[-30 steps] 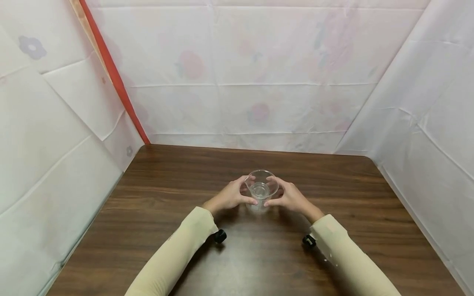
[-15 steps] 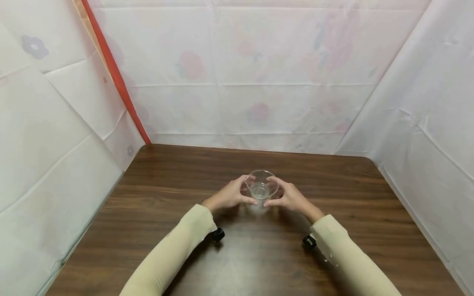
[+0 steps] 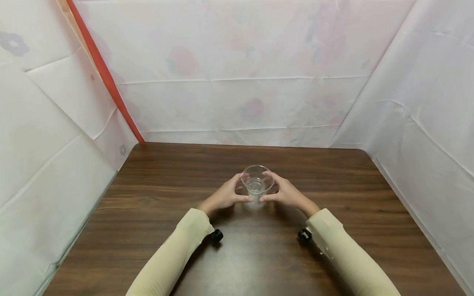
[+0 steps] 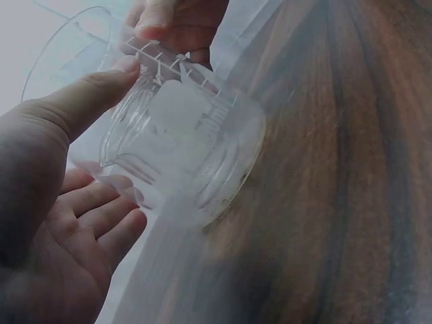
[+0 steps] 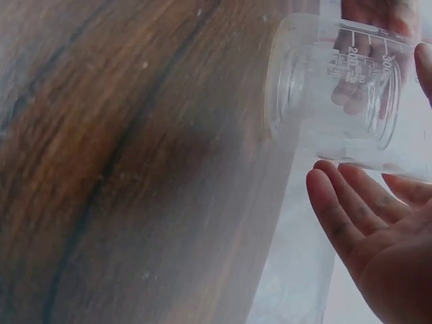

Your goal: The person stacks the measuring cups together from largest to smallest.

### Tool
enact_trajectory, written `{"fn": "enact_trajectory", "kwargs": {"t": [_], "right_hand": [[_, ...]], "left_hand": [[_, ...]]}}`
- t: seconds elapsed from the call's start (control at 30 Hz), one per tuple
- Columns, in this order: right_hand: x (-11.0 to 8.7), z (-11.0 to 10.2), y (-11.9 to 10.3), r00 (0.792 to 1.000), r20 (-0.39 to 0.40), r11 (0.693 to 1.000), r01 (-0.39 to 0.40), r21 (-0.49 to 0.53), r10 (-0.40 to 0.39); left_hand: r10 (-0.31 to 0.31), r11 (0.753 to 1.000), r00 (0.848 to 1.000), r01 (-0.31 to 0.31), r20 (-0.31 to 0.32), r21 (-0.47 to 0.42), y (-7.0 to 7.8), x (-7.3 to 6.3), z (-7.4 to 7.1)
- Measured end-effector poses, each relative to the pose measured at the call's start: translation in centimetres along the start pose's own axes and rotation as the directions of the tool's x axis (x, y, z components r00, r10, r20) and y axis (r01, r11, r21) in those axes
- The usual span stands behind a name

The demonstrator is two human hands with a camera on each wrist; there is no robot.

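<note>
A clear glass beaker [image 3: 255,187] with a pouring lip and white scale marks stands upright, its base seemingly on the brown wooden table [image 3: 177,172]. Inside it shows a ring that looks like the surface of a clear liquid. From the left, my left hand [image 3: 226,194] holds the beaker's wall between thumb and fingers. My right hand [image 3: 288,192] holds it the same way from the right. Both thumbs lie on the near side, their tips a little apart. White numerals show on the beaker [image 5: 337,94] in the right wrist view. Some fingers are seen only through the glass.
Pale flowered cloth [image 3: 237,82] hangs behind the table and along both sides. A red strip [image 3: 100,65] runs down the back left corner. Small black wrist cameras [image 3: 216,236] sit at the cream sleeves [image 3: 174,250].
The head view has shifted slightly, so the whole scene sits a little further left and up. Both hands keep the same hold on the beaker.
</note>
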State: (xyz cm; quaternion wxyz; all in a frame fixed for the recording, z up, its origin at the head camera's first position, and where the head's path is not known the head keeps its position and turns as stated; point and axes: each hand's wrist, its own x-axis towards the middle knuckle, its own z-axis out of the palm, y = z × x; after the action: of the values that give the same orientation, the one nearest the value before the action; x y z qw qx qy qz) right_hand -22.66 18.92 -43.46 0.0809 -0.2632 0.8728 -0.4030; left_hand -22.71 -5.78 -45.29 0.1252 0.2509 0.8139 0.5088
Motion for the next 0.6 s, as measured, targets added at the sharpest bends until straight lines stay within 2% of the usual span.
{"fn": "enact_trajectory", "kwargs": {"t": [0.2, 0.33, 0.6], "right_hand": [[-0.39, 0.05, 0.14, 0.999, 0.010, 0.999, -0.048, 0.003, 0.048], [-0.58, 0.09, 0.25, 0.999, 0.014, 0.999, -0.039, 0.012, 0.039], [-0.90, -0.39, -0.14, 1.000, -0.015, 0.999, -0.001, 0.042, 0.002]], "left_hand": [[0.016, 0.999, 1.000, -0.017, 0.013, 0.028, -0.20, 0.06, 0.32], [0.008, 0.998, 1.000, -0.008, 0.015, 0.060, -0.03, -0.07, 0.24], [0.010, 0.999, 0.999, -0.007, -0.045, 0.051, 0.55, -0.45, -0.53]]}}
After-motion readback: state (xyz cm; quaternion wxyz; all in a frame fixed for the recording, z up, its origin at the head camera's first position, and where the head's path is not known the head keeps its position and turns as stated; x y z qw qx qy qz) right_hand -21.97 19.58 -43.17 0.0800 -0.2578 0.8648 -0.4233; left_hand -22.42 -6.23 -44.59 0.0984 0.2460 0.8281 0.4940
